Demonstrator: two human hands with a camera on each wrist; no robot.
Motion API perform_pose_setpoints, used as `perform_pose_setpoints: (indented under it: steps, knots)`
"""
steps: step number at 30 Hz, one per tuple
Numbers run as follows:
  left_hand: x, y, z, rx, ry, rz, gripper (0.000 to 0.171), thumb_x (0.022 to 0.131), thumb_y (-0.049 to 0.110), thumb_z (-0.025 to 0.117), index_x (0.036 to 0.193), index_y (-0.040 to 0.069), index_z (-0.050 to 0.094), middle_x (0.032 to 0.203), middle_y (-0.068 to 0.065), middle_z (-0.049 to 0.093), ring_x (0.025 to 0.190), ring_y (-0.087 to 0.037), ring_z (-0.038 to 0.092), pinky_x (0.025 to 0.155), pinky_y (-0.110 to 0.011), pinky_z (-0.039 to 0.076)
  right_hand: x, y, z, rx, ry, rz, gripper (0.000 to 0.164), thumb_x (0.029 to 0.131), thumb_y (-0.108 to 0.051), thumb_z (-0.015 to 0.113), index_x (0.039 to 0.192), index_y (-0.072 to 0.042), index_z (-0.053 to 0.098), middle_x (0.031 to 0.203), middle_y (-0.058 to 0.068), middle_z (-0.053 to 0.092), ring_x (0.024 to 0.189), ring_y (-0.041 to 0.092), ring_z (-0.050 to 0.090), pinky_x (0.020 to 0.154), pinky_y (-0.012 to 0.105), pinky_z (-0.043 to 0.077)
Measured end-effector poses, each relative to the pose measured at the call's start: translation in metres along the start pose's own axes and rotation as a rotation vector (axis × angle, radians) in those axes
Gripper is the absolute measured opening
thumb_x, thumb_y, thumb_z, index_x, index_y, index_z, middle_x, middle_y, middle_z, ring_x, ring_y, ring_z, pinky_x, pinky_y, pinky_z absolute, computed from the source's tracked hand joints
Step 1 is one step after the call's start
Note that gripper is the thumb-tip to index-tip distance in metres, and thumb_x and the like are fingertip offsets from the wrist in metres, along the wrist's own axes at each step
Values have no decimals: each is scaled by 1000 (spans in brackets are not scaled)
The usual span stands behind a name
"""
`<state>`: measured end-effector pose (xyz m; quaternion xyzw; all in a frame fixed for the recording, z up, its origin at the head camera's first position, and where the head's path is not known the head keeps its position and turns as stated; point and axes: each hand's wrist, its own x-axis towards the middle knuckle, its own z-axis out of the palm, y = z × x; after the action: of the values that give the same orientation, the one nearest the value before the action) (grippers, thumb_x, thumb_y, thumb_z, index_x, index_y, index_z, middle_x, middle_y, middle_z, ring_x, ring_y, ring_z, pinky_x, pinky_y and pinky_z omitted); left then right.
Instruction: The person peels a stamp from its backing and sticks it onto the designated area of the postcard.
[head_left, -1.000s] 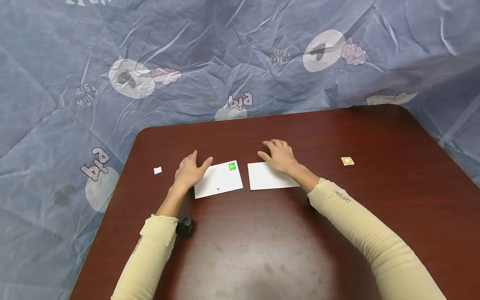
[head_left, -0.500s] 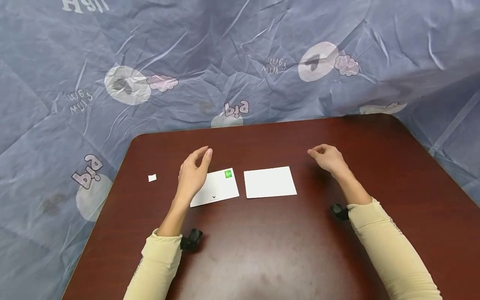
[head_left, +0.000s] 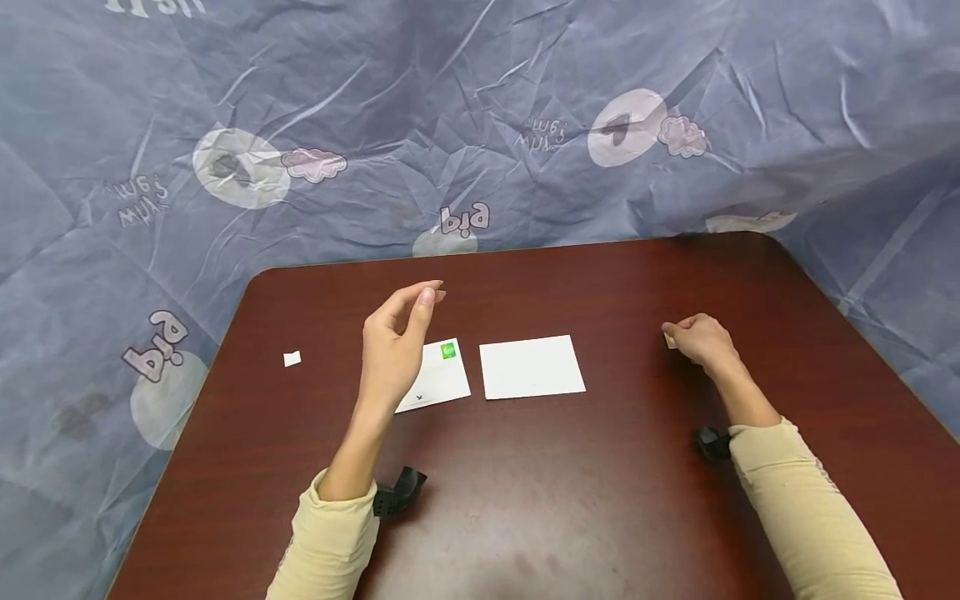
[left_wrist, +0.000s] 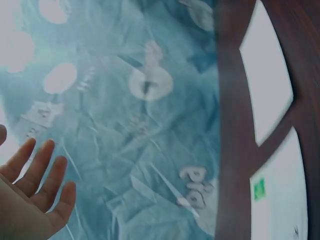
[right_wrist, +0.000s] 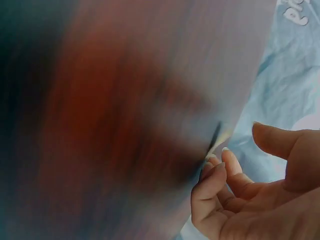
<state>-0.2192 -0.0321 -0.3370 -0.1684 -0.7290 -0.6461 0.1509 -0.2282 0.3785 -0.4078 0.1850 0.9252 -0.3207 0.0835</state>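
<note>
**Right hand (head_left: 702, 340) at yellowish square (head_left: 671, 342); left hand (head_left: 390, 354) slack**

Bottom of frame: 2 light sleeves (head_left: 326, 542), 2 black wrist units (head_left: 397, 493). Left hand, left of centre: holds nothing, fingers relaxed; covers part of green-marked card (head_left: 438, 379) in head view. Right hand: fingers bent, tips at the yellowish square; pinched or just touched, can't tell. Key relation: square is right of frame, just left of right hand, at its fingertips. Partly hidden, no long axis readable. Right hand far nearer. Cards: 2, mid-frame, long axes roughly left-right: green-marked plus plain card (head_left: 532, 367). Squares: 2, yellowish plus small white square (head_left: 292, 358), left of frame. Counter (head_left: 540, 475): 1. Behind, top: printed blue cloth (head_left: 525, 50).
</note>
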Motion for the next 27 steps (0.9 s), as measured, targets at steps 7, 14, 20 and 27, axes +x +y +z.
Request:
perform_pose_setpoints:
  steps: [7,14,20,27]
  knots:
    - [-3,14,10,-129,12,69,25,99,15,53,112,-2,66,100,-16,68,102,-17,62,91,-34,46,3,10,-5,-50,-23,61,48,94,-34,54,112,11,57,106,23,53,70,21,55,57,27,47]
    - [-5,15,12,-184,6,64,25,99,13,51,112,-5,65,98,-17,68,101,-18,63,93,-35,44,2,15,-8,-112,1,63,42,90,-31,62,106,8,60,99,19,56,77,27,52,63,35,44]
    - [-4,13,11,-208,8,98,25,98,13,54,110,-6,64,97,-21,67,100,-21,63,90,-35,46,-2,17,-9,15,75,107,35,88,-28,66,101,4,60,92,14,55,81,29,47,64,36,41]
    - [-4,11,14,-182,-7,114,24,95,16,57,108,-2,67,97,-13,70,96,-19,64,73,-30,48,-1,21,-6,202,152,93,30,87,-13,66,107,8,60,71,-1,60,64,10,56,58,26,49]
